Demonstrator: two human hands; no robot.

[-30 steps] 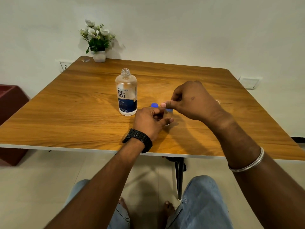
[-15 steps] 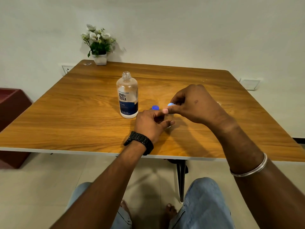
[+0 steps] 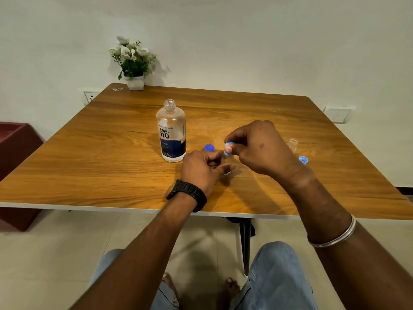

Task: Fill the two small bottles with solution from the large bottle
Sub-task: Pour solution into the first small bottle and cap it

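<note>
Right hand (image 3: pixel 259 148) lifted light-blue cap (image 3: pixel 229 144), large bottle (image 3: pixel 171 133) beside

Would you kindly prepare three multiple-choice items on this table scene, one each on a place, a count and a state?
1. Where does the white pot of flowers stand?
A. far left corner of the wooden table
B. near right corner
C. on the floor

2. How many blue caps show?
A. one
B. three
C. five

3. The large clear labelled bottle is
A. capped
B. lying down
C. upright, uncapped

Key: 1 A, it stands by the wall; 2 B, one beside the large bottle, one pinched in the right hand, one at right; 3 C, its neck is bare.
</note>
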